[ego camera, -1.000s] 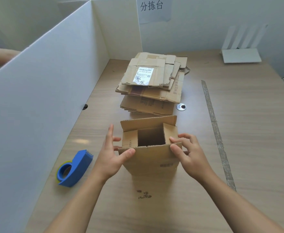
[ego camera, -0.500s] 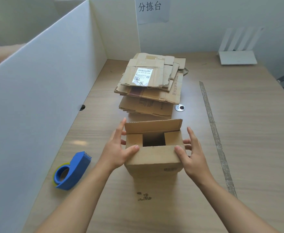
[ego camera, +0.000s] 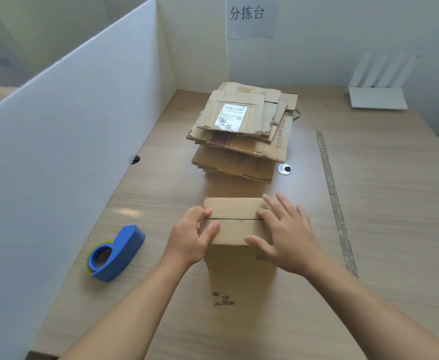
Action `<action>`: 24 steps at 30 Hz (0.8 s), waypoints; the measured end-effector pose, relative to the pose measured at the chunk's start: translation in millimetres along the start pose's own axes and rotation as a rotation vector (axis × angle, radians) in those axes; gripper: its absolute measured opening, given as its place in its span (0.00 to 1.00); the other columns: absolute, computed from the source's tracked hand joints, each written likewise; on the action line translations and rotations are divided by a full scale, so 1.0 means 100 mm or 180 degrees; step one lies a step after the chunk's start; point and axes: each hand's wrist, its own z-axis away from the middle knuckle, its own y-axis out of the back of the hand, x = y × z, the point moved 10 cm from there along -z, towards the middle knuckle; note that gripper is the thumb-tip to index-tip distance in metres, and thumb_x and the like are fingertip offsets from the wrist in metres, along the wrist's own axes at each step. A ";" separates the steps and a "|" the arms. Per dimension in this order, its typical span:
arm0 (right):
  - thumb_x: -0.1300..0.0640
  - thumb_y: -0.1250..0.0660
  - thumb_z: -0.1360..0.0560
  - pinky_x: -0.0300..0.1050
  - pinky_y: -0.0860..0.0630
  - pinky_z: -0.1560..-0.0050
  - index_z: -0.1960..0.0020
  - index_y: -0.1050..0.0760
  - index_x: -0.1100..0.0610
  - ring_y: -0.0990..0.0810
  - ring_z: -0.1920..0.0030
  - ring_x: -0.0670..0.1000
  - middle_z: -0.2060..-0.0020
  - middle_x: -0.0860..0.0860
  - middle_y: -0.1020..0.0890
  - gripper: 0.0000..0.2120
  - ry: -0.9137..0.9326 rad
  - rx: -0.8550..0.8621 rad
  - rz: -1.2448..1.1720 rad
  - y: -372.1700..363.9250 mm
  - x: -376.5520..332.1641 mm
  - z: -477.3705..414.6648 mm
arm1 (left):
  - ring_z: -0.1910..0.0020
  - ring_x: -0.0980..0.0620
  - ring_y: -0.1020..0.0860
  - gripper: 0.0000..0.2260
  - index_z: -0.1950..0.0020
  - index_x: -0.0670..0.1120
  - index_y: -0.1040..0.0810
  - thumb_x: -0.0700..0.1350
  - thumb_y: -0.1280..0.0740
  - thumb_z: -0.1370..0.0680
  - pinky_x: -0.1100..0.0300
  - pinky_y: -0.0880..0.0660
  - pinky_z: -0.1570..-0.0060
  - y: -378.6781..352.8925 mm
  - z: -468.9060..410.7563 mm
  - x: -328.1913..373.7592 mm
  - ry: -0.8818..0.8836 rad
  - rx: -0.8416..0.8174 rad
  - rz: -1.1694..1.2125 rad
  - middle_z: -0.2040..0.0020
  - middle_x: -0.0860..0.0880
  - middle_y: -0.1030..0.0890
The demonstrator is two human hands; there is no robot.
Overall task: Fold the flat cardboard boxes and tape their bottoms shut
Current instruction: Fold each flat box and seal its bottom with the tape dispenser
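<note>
A small brown cardboard box (ego camera: 235, 222) stands on the wooden table (ego camera: 369, 229) in front of me. Its two long flaps lie folded flat, meeting along a seam across the top. My left hand (ego camera: 191, 236) grips the box's left end, thumb on the near flap. My right hand (ego camera: 284, 236) lies flat on the right half of the flaps, fingers spread. A blue tape dispenser (ego camera: 115, 253) with a yellow-edged roll lies on the table to the left of the box. Behind the box sits a stack of flat cardboard boxes (ego camera: 244, 136), the top one bearing a white label.
A white partition wall (ego camera: 65, 141) runs along the table's left side and turns at the back. A white router (ego camera: 376, 96) stands at the back right. A strip of old tape (ego camera: 333, 196) runs along the table on the right. A round metal grommet (ego camera: 284, 169) lies beside the stack.
The far flap, upright before, is now folded down onto the box and meets the near flap. Both hands moved from the box's sides onto its top.
</note>
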 end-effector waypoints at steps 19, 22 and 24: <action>0.25 0.43 0.28 0.63 0.31 0.38 0.24 0.53 0.29 0.62 0.22 0.56 0.21 0.42 0.58 0.36 -0.0244 -0.0607 0.0677 -0.11 -0.15 -0.12 | 0.42 0.55 0.22 0.08 0.42 0.57 0.28 0.52 0.34 0.20 0.59 0.27 0.46 -0.22 -0.20 -0.15 0.0341 -0.0218 0.0802 0.39 0.54 0.22; 0.26 0.43 0.28 0.64 0.31 0.39 0.24 0.53 0.31 0.61 0.22 0.57 0.21 0.44 0.56 0.36 -0.0235 -0.0554 0.0800 -0.09 -0.35 -0.18 | 0.45 0.51 0.20 0.07 0.41 0.57 0.28 0.51 0.35 0.19 0.60 0.27 0.52 -0.13 -0.20 -0.29 0.0465 -0.0149 0.0992 0.43 0.51 0.20; 0.27 0.41 0.28 0.65 0.31 0.39 0.24 0.52 0.31 0.60 0.22 0.58 0.21 0.44 0.56 0.37 -0.0284 -0.0544 0.0786 -0.09 -0.39 -0.20 | 0.46 0.51 0.21 0.09 0.38 0.55 0.28 0.50 0.36 0.18 0.59 0.27 0.51 -0.13 -0.20 -0.30 0.0513 -0.0122 0.1015 0.44 0.50 0.20</action>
